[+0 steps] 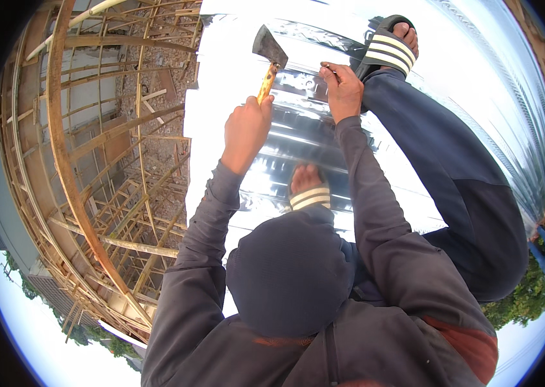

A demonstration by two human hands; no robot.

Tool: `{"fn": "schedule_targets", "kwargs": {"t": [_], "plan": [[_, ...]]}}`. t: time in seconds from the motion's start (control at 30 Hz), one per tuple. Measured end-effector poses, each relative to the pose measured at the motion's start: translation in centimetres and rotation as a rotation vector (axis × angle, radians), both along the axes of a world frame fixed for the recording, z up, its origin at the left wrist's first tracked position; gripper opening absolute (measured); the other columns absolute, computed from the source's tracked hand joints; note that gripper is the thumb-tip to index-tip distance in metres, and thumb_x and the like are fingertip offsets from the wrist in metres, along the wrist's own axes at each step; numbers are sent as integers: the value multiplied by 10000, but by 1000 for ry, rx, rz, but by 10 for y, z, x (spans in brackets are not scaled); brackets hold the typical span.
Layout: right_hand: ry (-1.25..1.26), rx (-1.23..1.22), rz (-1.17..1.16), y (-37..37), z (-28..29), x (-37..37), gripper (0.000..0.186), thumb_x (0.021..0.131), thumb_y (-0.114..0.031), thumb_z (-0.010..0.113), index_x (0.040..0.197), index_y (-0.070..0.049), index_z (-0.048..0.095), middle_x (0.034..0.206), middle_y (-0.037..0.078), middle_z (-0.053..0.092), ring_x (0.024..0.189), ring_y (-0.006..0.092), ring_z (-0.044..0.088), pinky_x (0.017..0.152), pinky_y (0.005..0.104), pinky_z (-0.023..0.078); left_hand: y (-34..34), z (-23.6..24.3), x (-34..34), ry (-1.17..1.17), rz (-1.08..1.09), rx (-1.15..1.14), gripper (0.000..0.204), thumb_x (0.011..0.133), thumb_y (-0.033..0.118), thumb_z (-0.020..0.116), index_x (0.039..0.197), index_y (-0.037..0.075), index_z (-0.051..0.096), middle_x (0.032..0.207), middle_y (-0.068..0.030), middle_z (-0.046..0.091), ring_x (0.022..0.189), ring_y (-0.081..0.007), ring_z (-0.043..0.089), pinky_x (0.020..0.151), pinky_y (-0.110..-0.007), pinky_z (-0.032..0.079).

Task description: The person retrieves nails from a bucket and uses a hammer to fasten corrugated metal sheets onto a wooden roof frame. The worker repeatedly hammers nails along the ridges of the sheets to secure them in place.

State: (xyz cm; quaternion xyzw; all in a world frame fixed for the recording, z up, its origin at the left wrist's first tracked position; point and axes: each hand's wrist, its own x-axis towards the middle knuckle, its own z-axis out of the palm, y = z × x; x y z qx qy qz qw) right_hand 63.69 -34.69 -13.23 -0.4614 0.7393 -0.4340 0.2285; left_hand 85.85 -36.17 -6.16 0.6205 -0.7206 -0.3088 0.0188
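My left hand is closed round the wooden handle of a hatchet. Its dark metal head points up and away, raised above shiny metal roofing sheets. To the right, my right hand is pinched shut near the sheets, with a small dark nail-like piece at its fingertips. That piece is too small to make out for certain. A gap separates the hatchet head from my right hand.
My sandalled feet rest on the sheets, one beyond my right hand, the other between my forearms. Left of the sheets' edge lies an open frame of wooden and bamboo poles, with rubble-strewn ground far below. My bent knee is at the right.
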Motion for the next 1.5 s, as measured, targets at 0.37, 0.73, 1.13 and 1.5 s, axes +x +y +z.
{"fn": "schedule_targets", "kwargs": {"t": [0.37, 0.73, 1.13, 1.5], "plan": [[15, 168, 55, 17, -38, 6, 180, 959, -86, 718, 1103, 15, 759, 898, 97, 784, 826, 119, 738, 765, 252, 572, 37, -33, 15, 163, 344, 215, 511, 1084, 413, 490, 889, -42, 617, 665, -286, 638, 644, -492, 650, 576, -558, 489], [88, 178, 342, -15, -25, -11, 113, 933, -82, 708, 1012, -13, 750, 967, 103, 728, 848, 266, 709, 777, 353, 536, 49, -40, -8, 275, 523, 248, 489, 1089, 410, 514, 906, -37, 590, 660, -276, 600, 630, -500, 602, 550, -544, 431], [246, 170, 612, -41, -17, -4, 114, 933, -76, 721, 1034, -41, 758, 981, 93, 714, 832, 261, 708, 743, 339, 538, 52, -28, -17, 302, 608, 284, 472, 1081, 416, 529, 893, -14, 585, 592, -237, 582, 583, -472, 604, 534, -535, 449], [288, 172, 494, -21, -18, -19, 116, 953, -100, 719, 1035, -23, 747, 971, 107, 742, 842, 270, 722, 763, 351, 550, 59, -27, -14, 290, 530, 243, 448, 1078, 403, 523, 960, -21, 602, 613, -262, 606, 624, -494, 633, 561, -552, 478]]}}
